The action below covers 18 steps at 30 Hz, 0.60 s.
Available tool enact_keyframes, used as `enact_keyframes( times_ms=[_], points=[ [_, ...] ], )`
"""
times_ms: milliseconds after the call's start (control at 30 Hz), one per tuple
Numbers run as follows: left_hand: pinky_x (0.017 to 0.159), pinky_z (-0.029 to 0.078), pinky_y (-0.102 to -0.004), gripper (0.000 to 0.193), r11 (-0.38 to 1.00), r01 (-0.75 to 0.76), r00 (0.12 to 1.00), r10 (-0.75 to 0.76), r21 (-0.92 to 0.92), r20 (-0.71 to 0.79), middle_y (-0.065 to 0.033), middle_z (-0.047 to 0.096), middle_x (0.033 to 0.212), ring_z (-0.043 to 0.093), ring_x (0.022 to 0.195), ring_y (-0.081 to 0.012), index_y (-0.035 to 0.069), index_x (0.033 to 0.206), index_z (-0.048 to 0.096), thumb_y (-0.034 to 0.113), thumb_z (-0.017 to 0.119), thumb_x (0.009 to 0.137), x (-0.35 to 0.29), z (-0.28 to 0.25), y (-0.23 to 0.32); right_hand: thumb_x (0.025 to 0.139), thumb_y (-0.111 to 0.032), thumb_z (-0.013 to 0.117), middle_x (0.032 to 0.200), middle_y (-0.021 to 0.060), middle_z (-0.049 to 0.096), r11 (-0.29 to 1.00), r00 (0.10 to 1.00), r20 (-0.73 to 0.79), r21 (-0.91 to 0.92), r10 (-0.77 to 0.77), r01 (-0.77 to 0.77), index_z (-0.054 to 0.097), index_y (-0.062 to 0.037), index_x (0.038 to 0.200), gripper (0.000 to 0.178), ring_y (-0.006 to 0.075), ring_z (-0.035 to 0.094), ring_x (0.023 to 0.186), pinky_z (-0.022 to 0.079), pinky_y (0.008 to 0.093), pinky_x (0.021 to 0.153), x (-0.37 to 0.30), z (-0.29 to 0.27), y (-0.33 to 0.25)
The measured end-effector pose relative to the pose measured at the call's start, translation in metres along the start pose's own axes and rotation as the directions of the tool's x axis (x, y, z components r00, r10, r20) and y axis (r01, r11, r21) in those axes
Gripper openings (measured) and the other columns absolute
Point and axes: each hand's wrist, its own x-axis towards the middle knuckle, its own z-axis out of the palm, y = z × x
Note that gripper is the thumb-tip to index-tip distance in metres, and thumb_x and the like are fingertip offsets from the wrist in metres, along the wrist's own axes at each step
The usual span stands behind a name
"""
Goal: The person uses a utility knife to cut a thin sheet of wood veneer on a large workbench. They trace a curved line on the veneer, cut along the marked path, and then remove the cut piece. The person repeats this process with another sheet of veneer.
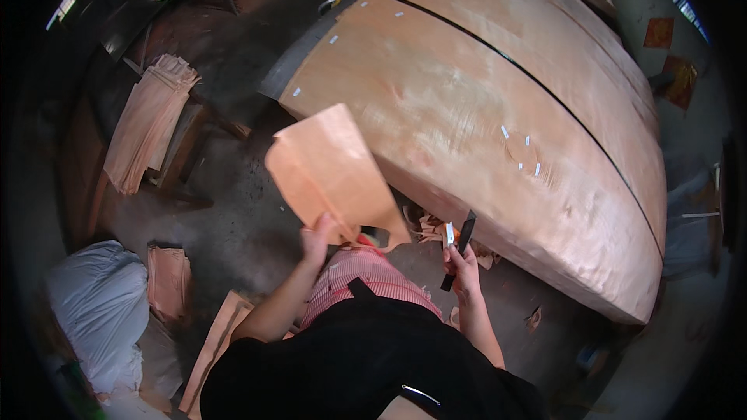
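My left hand [315, 237] is closed on the lower edge of a thin sheet of wood veneer [334, 159]. The sheet is held up at a slant in front of me, with a notch or hole near its lower right corner. Closed around a narrow black strip [468, 227], my right hand [464, 268] is to the right of the sheet. A small white piece [450, 234] shows between the fingers of that hand; its kind is too small to tell. Past both hands lies a large stack of pale veneer sheets [436, 101].
A black line [506, 54] crosses the large stack, and small white tabs [505, 132] dot its top. Veneer offcuts [428, 227] lie under its near edge. At left are a veneer pile [148, 124], a pale plastic-wrapped bundle [101, 307] and a smaller pile [168, 280].
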Motion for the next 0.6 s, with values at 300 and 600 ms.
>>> enact_keyframes(
  times_ms=[300,600],
  points=[
    [0.070,0.042,-0.0239,0.033,0.979,-0.195,0.886,0.150,-0.058,-0.439,-0.0089,0.058,0.094,0.053,0.082,-0.0119,-0.008,0.097,0.055,0.021,0.053,0.083,0.148,-0.196,0.047,0.084,-0.016,0.050,0.060,-0.0027,0.045,0.996,0.994,0.064,0.021,0.091,-0.092,0.047,-0.0078,0.088,0.010,0.0034,0.031,0.043,0.024,0.0168,0.040,0.039,0.104,0.049],
    [0.068,0.042,-0.0308,0.038,0.899,-0.048,0.837,0.274,0.434,-0.474,-0.0162,0.060,0.086,0.057,0.080,-0.0197,-0.007,0.094,0.053,0.030,0.048,0.084,0.294,-0.440,0.134,0.084,-0.017,0.050,0.058,-0.0023,0.044,0.864,0.859,0.110,-0.133,0.500,-0.485,0.049,-0.0087,0.075,0.012,0.0044,0.028,0.041,0.020,0.0182,0.037,0.159,0.322,0.155]
  ],
)
